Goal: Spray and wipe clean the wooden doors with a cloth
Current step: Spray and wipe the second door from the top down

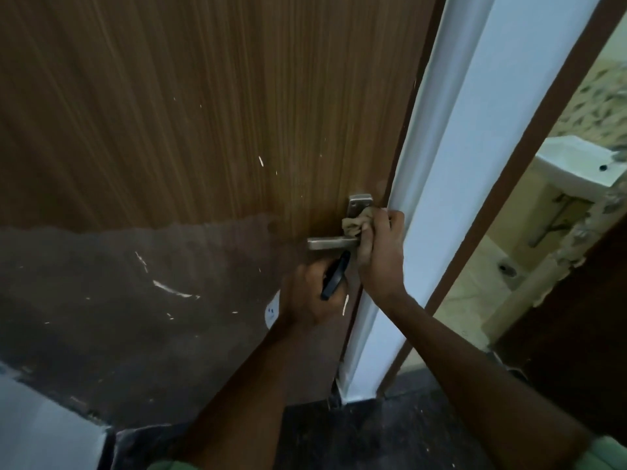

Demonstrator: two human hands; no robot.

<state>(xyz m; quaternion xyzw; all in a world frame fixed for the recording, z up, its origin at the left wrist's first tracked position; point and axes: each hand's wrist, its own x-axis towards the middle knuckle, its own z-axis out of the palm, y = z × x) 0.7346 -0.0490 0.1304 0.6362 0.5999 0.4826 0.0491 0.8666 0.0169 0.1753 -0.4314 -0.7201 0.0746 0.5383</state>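
The wooden door (203,130) stands closed, its lever handle (334,243) lying horizontal near the right edge. The cloth (356,221) is pressed against the handle plate (359,202), bunched in the right hand (380,252), fingers curled round it. Just below and left, the left hand (310,296) grips the spray bottle (334,278), black trigger head pointing up toward the lever.

Wooden door (203,113): lower portion darker, with white scratch marks. Right hand (380,252) grips a tan cloth (356,222) against the metal handle plate (359,202), at the root of the lever (330,243). At 7 o'clock of it, left hand (308,296) holds a spray bottle (334,278) by its black trigger head. White frame (441,198) at 3 o'clock of the handle; washbasin (576,167) beyond.
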